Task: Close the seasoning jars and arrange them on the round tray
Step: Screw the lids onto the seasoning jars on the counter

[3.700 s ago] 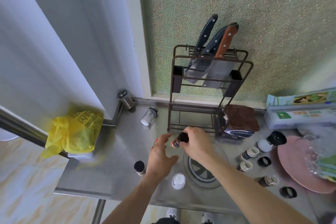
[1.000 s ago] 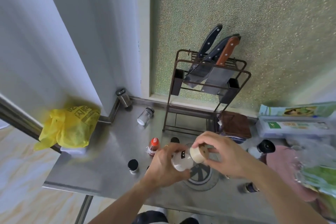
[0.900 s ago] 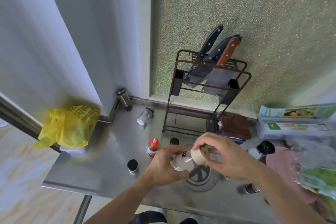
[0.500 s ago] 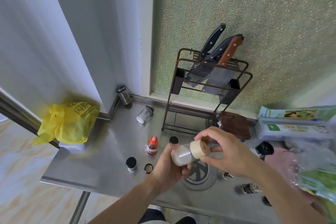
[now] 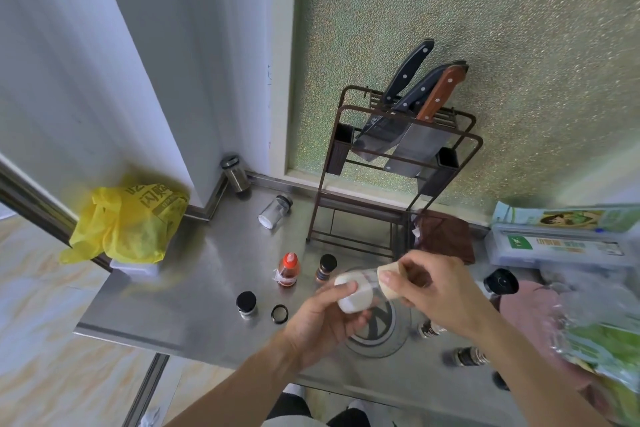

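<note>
Fingers (image 5: 389, 279) of right hand (image 5: 429, 291) pinch beige lid (image 5: 389, 279) onto jar (image 5: 356, 293) (white powder inside), left hand (image 5: 325, 319) gripping its base

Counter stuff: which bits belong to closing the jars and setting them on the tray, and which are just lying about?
Job:
left hand holding white-filled jar
right hand on its tan lid
round tray
black-capped jar
red-capped bottle
loose black ring

Lying about:
knife rack
yellow bag
brown cloth
</note>
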